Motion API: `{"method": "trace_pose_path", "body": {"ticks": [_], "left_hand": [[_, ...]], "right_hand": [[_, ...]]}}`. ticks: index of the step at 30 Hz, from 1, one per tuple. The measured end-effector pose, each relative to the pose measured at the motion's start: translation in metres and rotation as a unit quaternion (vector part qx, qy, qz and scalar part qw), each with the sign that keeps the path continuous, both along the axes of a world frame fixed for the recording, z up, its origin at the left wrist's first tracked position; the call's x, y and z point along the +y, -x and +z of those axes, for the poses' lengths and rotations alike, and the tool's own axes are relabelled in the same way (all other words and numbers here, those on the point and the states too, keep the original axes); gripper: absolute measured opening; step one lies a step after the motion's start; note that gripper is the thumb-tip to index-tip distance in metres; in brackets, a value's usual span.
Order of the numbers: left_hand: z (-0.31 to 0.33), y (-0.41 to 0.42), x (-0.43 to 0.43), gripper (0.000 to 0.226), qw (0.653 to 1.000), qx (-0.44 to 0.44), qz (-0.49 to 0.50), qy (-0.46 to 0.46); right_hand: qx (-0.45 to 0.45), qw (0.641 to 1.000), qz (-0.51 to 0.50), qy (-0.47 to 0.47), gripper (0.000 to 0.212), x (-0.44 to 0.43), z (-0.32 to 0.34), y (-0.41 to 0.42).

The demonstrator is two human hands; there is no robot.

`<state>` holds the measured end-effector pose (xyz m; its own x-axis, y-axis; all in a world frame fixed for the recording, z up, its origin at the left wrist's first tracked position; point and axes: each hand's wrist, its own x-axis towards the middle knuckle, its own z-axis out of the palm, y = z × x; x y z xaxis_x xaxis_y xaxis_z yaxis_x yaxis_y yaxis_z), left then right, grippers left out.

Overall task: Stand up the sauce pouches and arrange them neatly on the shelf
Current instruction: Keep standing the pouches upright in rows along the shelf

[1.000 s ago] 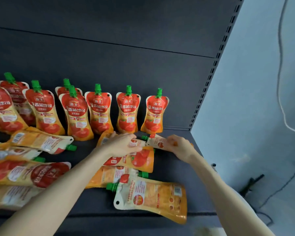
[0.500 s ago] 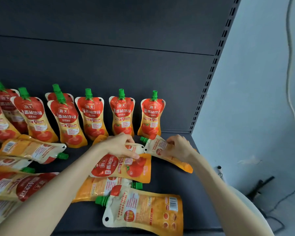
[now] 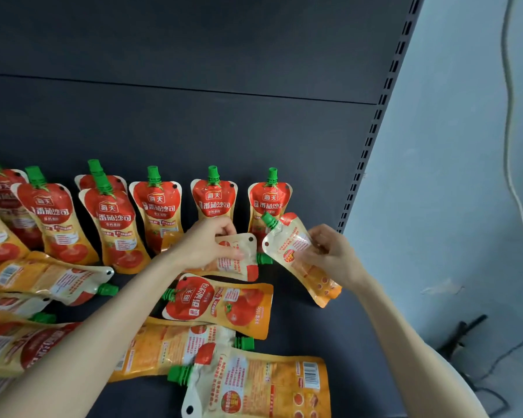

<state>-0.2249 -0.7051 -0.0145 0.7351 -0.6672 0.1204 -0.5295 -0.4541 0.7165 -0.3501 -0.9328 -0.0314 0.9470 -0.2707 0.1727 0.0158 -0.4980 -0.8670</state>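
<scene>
Left hand (image 3: 212,245) reaches in from the lower left and grips a flat pouch (image 3: 239,262), an orange-and-cream foil sauce pack lying printed back up. The fingers curl over its far edge and the thumb rests on its face. It lies low on the dark grey metal shelf (image 3: 293,324) with its green screw cap pointing right, just in front of the standing row. Whether it is lifted clear of the shelf cannot be told.

Just to the right, the right hand (image 3: 329,251) pinches a tilted pouch (image 3: 293,251) of the same orange-and-cream foil by its right edge. Its green cap points up and to the left, overlapping the last upright pack. Its bottom corner hangs low by the shelf, and contact there is unclear.

Along the back, from left to right, the standing row (image 3: 157,212) of red-and-orange tomato sauce pouches with green caps stands upright against the dark back panel (image 3: 194,116). One pack is tucked behind another.

In front of the row, the lying pouches (image 3: 49,276) are heaped at the far left. Further right, below the left hand, a face-up pouch (image 3: 221,306) lies with its cap pointing left. Two more back-up packs lie nearer the shelf's front edge.

At the right, a slotted upright (image 3: 375,131) borders a pale blue wall (image 3: 450,176).
</scene>
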Motion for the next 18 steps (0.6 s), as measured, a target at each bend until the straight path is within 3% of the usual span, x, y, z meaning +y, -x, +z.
{"method": "trace_pose_path", "body": {"ticks": [8,12,18], "left_hand": [[0.016,0.018,0.008,0.020,0.982,-0.055,0.047,0.172],[0.013,0.020,-0.001,0.020,0.960,-0.049,0.097,0.259],[-0.009,0.022,-0.015,0.021,0.949,0.002,0.111,0.296]], "right_hand": [[-0.103,0.986,-0.055,-0.118,0.027,0.002,0.006,0.005],[-0.132,0.980,-0.112,-0.096,0.029,0.006,0.002,0.000],[-0.124,0.981,-0.124,-0.088,0.033,0.005,-0.010,-0.002]]}}
